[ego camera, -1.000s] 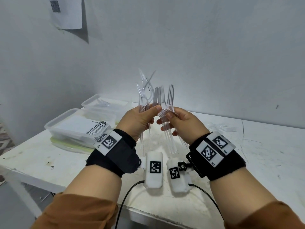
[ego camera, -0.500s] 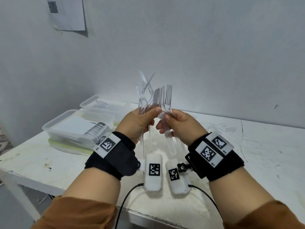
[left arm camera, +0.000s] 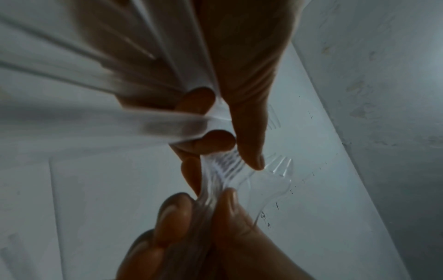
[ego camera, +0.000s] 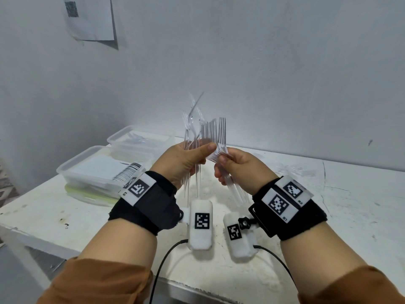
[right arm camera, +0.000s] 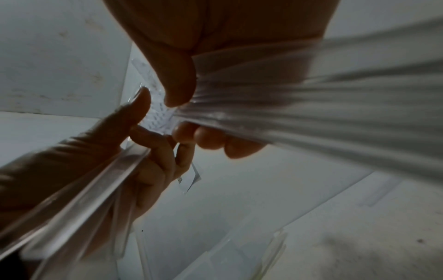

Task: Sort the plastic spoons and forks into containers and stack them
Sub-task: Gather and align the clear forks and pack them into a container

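Note:
Both hands hold clear plastic cutlery upright above the white table (ego camera: 350,216). My left hand (ego camera: 186,161) grips a loose bunch of mixed cutlery (ego camera: 191,123), its handles (left arm camera: 95,72) fanning out under the palm. My right hand (ego camera: 236,170) grips a neat stack of forks (ego camera: 215,132), tines up, handles (right arm camera: 311,106) running back past the wrist. The left thumb (ego camera: 206,149) touches the fork stack near its necks. The two hands are almost touching. A few more forks (ego camera: 293,171) lie on the table at the right.
Two clear plastic containers stand at the back left: a near one (ego camera: 72,170) holding a barcode sheet and a far one (ego camera: 122,139) with some cutlery inside. A paper sheet (ego camera: 89,18) hangs on the wall. The table's front edge runs close below my wrists.
The right hand has brought its fork stack a little left, closing the gap to the left hand's bunch. The left thumb now rests against the forks.

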